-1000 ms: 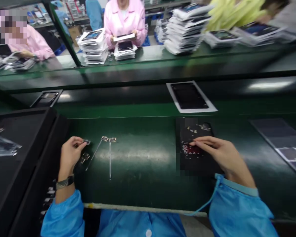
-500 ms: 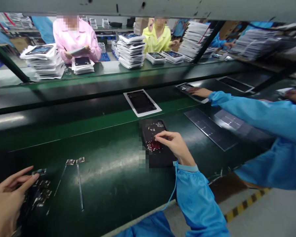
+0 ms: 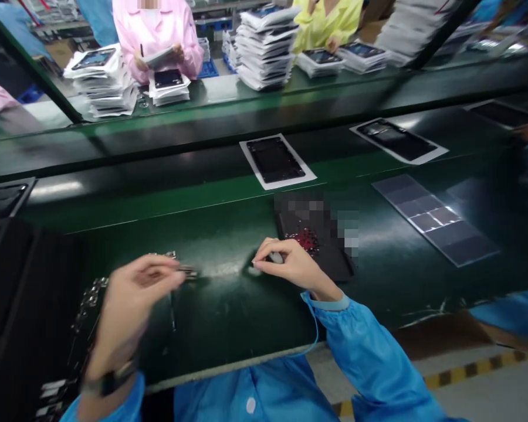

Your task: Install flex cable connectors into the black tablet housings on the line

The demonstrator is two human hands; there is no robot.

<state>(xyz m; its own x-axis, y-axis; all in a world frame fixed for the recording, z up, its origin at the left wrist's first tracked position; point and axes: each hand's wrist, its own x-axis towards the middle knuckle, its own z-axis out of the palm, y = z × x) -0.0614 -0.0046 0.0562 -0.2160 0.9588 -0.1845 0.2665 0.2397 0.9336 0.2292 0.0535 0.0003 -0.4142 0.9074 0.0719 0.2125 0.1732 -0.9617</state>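
Note:
My left hand (image 3: pixel 143 293) is closed in a pinch on a small circuit board (image 3: pixel 188 272), blurred by motion, above the green bench. Behind its fingers are parts of other small boards; a thin cable (image 3: pixel 173 313) hangs down below them. My right hand (image 3: pixel 293 264) has thumb and forefinger pressed together left of a black tray (image 3: pixel 334 266). What they hold is too small to make out. In the tray lie a red patch (image 3: pixel 305 239) and many tiny pale bits. More small boards (image 3: pixel 90 299) lie left of my left wrist.
A dark box (image 3: pixel 9 305) stands at the left edge. Black tablet-like panels on white sheets (image 3: pixel 277 161) lie along the line, another (image 3: pixel 398 140) to the right. A clear plastic sheet (image 3: pixel 435 220) lies on the right. Across the line, co-workers sit behind stacks of panels (image 3: pixel 264 50).
My left hand has come from the pile of small boards toward the middle, now with one board. My right hand has moved left, off the tray. The co-worker's arm at right has withdrawn.

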